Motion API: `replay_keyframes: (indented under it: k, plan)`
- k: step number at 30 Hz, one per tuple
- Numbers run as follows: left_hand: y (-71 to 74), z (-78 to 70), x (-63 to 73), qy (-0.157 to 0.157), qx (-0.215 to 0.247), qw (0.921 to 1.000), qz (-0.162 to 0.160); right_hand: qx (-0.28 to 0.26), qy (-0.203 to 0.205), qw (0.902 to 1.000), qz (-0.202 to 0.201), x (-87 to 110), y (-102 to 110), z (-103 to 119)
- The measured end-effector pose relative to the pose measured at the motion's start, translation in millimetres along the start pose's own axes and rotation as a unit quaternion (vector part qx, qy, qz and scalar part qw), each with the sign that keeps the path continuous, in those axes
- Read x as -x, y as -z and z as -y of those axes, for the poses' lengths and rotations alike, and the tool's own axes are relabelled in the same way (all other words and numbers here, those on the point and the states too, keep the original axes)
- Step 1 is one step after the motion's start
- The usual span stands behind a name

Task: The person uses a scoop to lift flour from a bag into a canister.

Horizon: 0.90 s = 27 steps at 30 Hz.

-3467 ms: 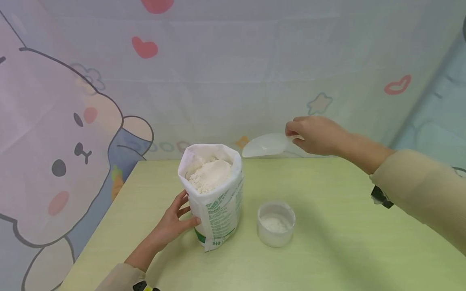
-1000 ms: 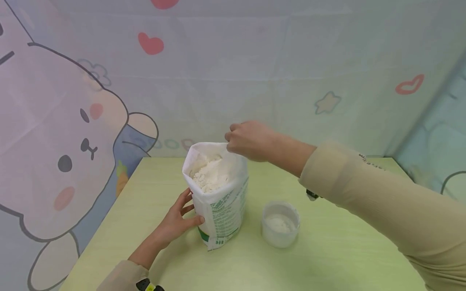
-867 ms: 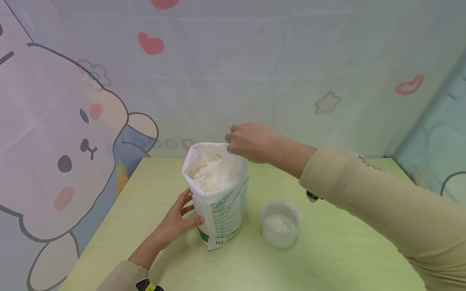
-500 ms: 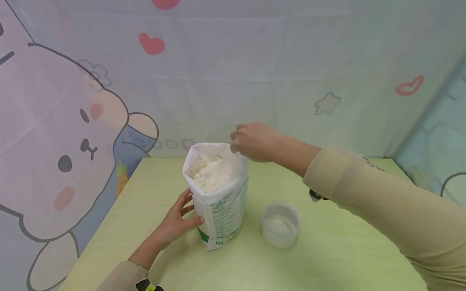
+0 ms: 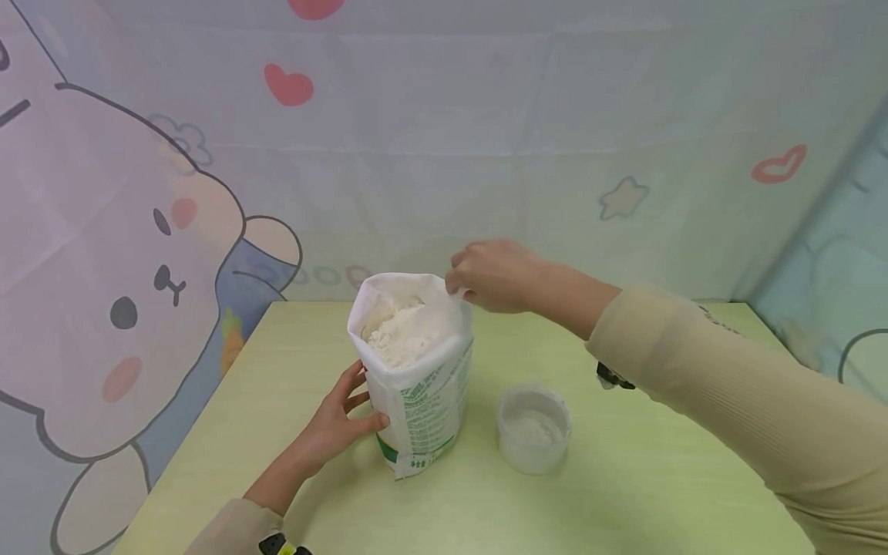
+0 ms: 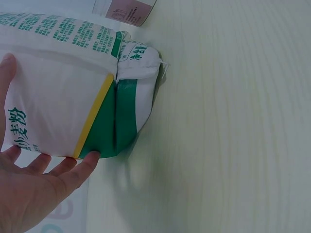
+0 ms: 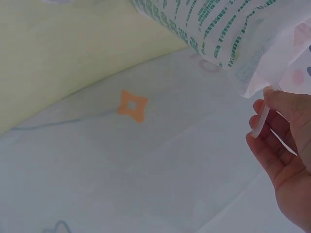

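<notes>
One tall white green-printed bag [image 5: 433,412]: standing upright on the pale green tabletop [image 5: 645,505], possibly tipping if the left hand [image 5: 333,428] is slackening.
Loose white powder [image 5: 395,341]: possibly spilling if the right hand [image 5: 494,276] is snagging the bag's rim.
Left hand: cupping the bag at eight o'clock, thumb in front.
Right hand: arching over from two o'clock, pinching a translucent white handle [image 7: 262,117].
Round translucent cup [image 5: 530,458]: sitting apart at four o'clock.
</notes>
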<state>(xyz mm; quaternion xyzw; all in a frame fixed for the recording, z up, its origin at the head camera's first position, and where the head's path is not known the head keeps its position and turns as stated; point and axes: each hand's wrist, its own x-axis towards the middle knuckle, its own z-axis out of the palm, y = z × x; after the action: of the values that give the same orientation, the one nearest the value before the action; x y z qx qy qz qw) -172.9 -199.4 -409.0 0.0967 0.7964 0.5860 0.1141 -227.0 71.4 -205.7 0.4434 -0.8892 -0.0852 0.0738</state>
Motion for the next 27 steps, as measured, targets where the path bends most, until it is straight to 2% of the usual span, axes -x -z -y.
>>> replay_keyframes:
  k: [17, 27]
  plan:
    - [-0.6, -0.1, -1.2, -0.005, -0.001, 1.0, 0.0, -0.105, -0.035, 0.9939, -0.005, 9.3, -12, -8]
    - [-1.8, 0.4, -1.3, -0.005, 0.001, 1.0, -0.001, -0.14, -0.05, 0.9889, -0.003, 11.0, -18, -9]
